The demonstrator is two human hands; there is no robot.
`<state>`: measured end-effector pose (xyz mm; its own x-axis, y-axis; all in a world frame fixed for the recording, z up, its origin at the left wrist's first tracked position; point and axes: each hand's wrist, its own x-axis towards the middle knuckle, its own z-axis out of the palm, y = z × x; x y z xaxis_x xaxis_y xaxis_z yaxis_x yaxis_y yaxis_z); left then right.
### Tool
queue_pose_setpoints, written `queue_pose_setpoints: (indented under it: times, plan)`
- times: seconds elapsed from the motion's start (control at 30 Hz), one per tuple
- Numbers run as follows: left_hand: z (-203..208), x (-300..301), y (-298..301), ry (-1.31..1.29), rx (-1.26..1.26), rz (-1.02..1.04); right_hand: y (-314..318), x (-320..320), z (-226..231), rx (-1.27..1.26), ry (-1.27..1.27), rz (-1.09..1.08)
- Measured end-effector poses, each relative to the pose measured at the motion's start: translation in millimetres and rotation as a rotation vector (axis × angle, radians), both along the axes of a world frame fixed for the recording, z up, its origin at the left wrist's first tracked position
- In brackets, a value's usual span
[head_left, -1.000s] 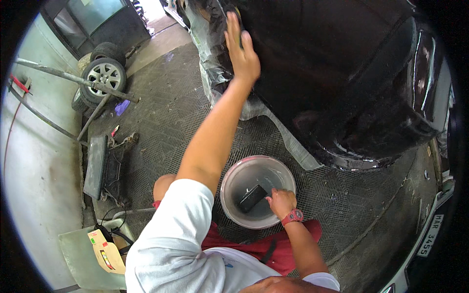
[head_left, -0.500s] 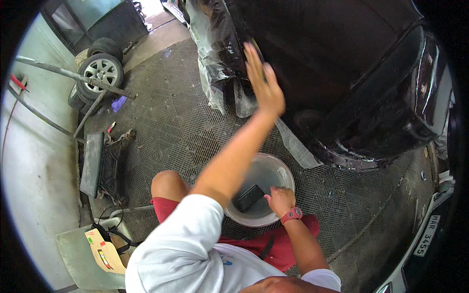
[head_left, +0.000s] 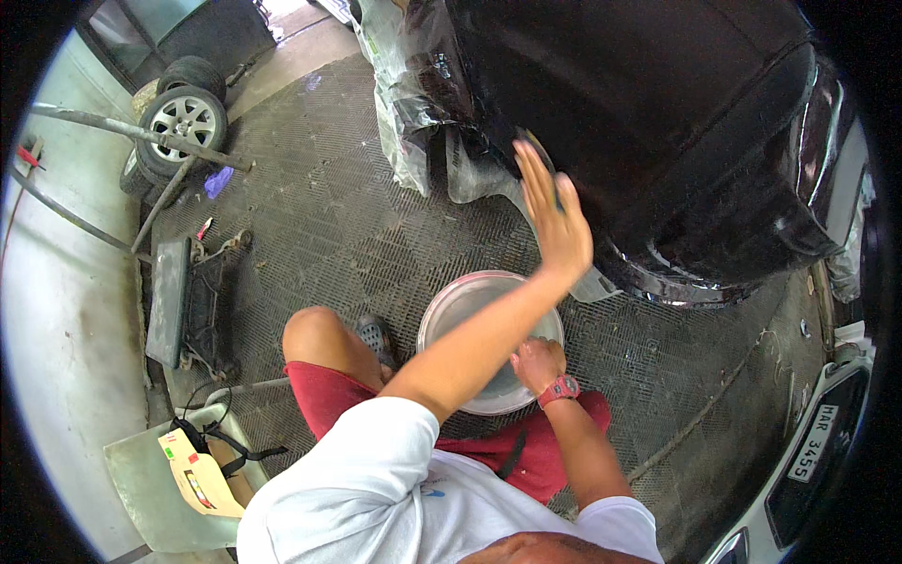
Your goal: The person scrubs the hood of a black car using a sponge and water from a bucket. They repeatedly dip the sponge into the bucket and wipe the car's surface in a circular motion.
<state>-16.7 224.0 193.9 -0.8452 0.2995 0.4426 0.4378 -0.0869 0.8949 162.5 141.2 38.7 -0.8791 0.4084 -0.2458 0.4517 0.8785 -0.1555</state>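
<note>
My left hand (head_left: 562, 230) lies flat with fingers stretched along the lower side of a dark, glossy car body panel (head_left: 639, 113). A thin edge of something shows beside its fingertips, too small to name. Below, my right hand (head_left: 540, 365) is curled closed at the right side of a pale round basin (head_left: 442, 310) of cloudy water. A red watch (head_left: 561, 388) is on that wrist. What the curled fingers hold, if anything, is hidden. My left forearm crosses above the basin and covers part of its inside.
Plastic sheeting (head_left: 399, 132) hangs off the car's left edge. Wheels (head_left: 188, 127) and metal bars stand at the far left, near a low wheeled stand (head_left: 169, 301). A chair (head_left: 141, 517) with a bag is at lower left, another car (head_left: 799, 470) at lower right.
My left hand has slid right and toward me along the panel. My right hand stays at the basin. The black block seen in the water before is now hidden behind my left forearm.
</note>
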Motion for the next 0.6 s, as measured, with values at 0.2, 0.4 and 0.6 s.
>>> queue_pose_setpoints:
  times: [0.2,0.4,0.6]
  plan:
    - [27.5,-75.8,16.7,-0.231,0.063,0.044,0.1,-1.0,-2.7,0.011,0.004,0.008]
    - [-12.7,7.6,-6.6,-0.05,-0.073,-0.017,3.9,4.9,-20.4,0.024,0.037,0.022]
    - [16.1,-88.4,11.3,-0.259,-0.002,0.062,-1.1,-3.8,2.9,0.013,-0.043,-0.016]
